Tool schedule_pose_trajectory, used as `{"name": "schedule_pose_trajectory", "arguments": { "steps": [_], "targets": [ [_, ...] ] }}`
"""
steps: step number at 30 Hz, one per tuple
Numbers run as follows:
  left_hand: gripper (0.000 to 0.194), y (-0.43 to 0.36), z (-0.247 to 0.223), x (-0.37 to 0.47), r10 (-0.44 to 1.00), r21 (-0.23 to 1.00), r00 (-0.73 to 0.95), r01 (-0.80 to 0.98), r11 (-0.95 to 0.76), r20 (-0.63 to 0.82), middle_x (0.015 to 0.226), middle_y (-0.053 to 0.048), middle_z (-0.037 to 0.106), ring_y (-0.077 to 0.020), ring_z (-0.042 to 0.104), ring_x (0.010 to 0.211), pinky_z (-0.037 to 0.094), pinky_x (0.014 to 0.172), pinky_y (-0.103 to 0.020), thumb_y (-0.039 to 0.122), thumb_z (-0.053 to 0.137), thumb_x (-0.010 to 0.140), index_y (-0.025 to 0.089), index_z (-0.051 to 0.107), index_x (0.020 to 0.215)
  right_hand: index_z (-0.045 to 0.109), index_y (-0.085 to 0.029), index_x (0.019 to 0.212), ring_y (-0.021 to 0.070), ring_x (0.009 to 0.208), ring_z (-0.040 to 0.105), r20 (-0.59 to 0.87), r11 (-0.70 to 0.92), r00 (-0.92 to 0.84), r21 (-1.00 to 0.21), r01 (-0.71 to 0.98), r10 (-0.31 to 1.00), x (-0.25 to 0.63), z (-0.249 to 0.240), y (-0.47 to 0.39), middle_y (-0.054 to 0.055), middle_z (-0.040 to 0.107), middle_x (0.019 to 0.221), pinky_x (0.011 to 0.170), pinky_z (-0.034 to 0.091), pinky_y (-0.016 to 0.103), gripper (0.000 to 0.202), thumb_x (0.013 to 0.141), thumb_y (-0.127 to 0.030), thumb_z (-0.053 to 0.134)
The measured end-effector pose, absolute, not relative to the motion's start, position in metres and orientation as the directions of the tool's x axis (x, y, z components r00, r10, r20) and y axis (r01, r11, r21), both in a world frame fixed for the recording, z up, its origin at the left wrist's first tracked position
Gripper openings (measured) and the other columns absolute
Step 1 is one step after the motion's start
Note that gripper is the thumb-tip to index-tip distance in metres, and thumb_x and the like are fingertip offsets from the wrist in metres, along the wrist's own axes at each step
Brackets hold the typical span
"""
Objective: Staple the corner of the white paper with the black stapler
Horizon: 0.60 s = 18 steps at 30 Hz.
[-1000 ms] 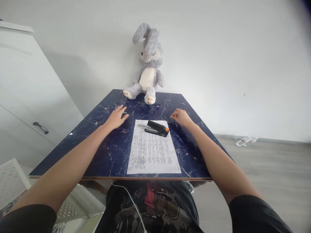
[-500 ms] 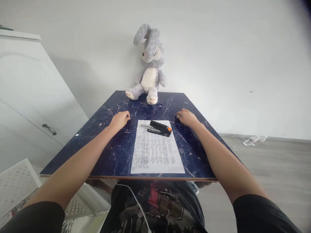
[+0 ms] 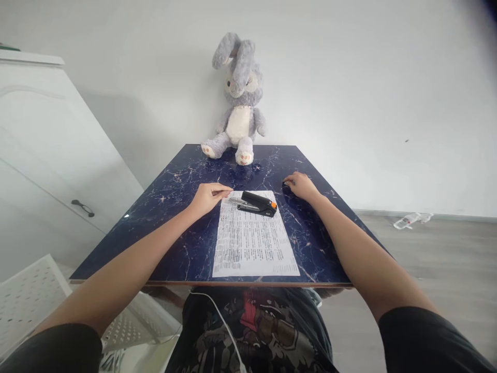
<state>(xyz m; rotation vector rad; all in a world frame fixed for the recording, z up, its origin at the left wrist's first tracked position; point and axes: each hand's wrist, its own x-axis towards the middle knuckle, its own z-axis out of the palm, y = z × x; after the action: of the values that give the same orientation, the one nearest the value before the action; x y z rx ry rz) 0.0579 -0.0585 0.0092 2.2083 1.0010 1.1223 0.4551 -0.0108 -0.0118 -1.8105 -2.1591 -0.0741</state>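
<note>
A black stapler [image 3: 259, 206] with an orange patch lies on its side across the top of a printed sheet of paper [image 3: 256, 243], its metal tray swung apart from the black upper arm. My left hand [image 3: 209, 199] is at the sheet's upper left corner, close to the stapler's metal tip. Thumb and forefinger meet in a pinch there; whether anything is between them cannot be made out. To the right of the sheet, my right hand [image 3: 302, 185] rests on the table with curled fingers. Something small and dark shows at its fingertips, too small to name.
The dark blue marbled table [image 3: 174, 178] carries everything. A grey plush rabbit [image 3: 239, 122] sits at its far edge against the wall. On the left stand a white cabinet [image 3: 46, 134] and a white perforated rack [image 3: 33, 290]. A white cable [image 3: 217, 311] hangs over my lap.
My left hand has moved right, from the bare table to the paper's upper left corner, and its fingers have stretched out into a pinch. My right hand has barely moved.
</note>
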Motion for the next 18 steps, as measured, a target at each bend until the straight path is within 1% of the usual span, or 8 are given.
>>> {"name": "schedule_pose_trajectory", "arguments": {
  "steps": [2, 5, 7, 12, 15, 18],
  "targets": [
    [0.022, -0.057, 0.007, 0.059, 0.77, 0.669, 0.399, 0.388, -0.634, 0.498, 0.108, -0.007, 0.081, -0.0234, 0.077, 0.096, 0.062, 0.09, -0.038, 0.038, 0.072, 0.091, 0.023, 0.083, 0.104, 0.078, -0.02, 0.119, 0.0278, 0.107, 0.065, 0.288, 0.191, -0.133, -0.184, 0.964, 0.948, 0.455, -0.013, -0.01, 0.013, 0.069, 0.116, 0.097, 0.05, 0.035, 0.032, 0.101, -0.024, 0.053],
    [0.024, -0.056, 0.003, 0.063, 0.781, 0.675, 0.396, 0.399, -0.62, 0.483, 0.107, -0.006, 0.081, -0.0242, 0.077, 0.097, 0.061, 0.094, -0.04, 0.034, 0.078, 0.086, 0.023, 0.082, 0.108, 0.077, -0.021, 0.12, 0.0285, 0.107, 0.065, 0.292, 0.202, -0.14, -0.193, 0.96, 0.946, 0.454, -0.015, -0.011, 0.013, 0.068, 0.117, 0.095, 0.051, 0.036, 0.031, 0.099, -0.026, 0.055],
    [0.025, -0.056, 0.001, 0.067, 0.783, 0.679, 0.426, 0.404, -0.613, 0.454, 0.106, -0.006, 0.082, -0.0246, 0.077, 0.098, 0.061, 0.096, -0.041, 0.031, 0.081, 0.084, 0.022, 0.082, 0.107, 0.077, -0.021, 0.12, 0.029, 0.108, 0.065, 0.289, 0.211, -0.15, -0.191, 0.959, 0.945, 0.453, -0.016, -0.01, 0.014, 0.068, 0.116, 0.096, 0.051, 0.036, 0.031, 0.098, -0.024, 0.055],
    [0.036, -0.059, 0.0, 0.076, 0.787, 0.74, 0.509, 0.366, -0.565, 0.349, 0.107, -0.009, 0.081, -0.0255, 0.078, 0.1, 0.063, 0.094, -0.041, 0.028, 0.082, 0.081, 0.019, 0.079, 0.116, 0.074, -0.019, 0.124, 0.0304, 0.108, 0.064, 0.287, 0.236, -0.178, -0.183, 0.954, 0.941, 0.453, -0.021, -0.006, 0.015, 0.066, 0.116, 0.1, 0.05, 0.039, 0.034, 0.098, -0.027, 0.055],
    [0.038, -0.058, -0.001, 0.076, 0.784, 0.755, 0.521, 0.348, -0.555, 0.337, 0.108, -0.009, 0.081, -0.0258, 0.078, 0.102, 0.063, 0.094, -0.041, 0.028, 0.082, 0.081, 0.019, 0.078, 0.117, 0.071, -0.019, 0.129, 0.032, 0.111, 0.061, 0.274, 0.24, -0.19, -0.162, 0.957, 0.943, 0.454, -0.024, -0.004, 0.016, 0.064, 0.12, 0.103, 0.048, 0.042, 0.037, 0.099, -0.03, 0.053],
    [0.039, -0.056, -0.003, 0.076, 0.787, 0.779, 0.517, 0.317, -0.54, 0.335, 0.109, -0.009, 0.081, -0.0254, 0.078, 0.101, 0.063, 0.094, -0.042, 0.031, 0.082, 0.082, 0.02, 0.077, 0.118, 0.07, -0.019, 0.131, 0.0324, 0.112, 0.06, 0.259, 0.242, -0.197, -0.155, 0.958, 0.945, 0.454, -0.024, -0.004, 0.018, 0.062, 0.121, 0.105, 0.047, 0.043, 0.038, 0.1, -0.031, 0.052]
  ]
}}
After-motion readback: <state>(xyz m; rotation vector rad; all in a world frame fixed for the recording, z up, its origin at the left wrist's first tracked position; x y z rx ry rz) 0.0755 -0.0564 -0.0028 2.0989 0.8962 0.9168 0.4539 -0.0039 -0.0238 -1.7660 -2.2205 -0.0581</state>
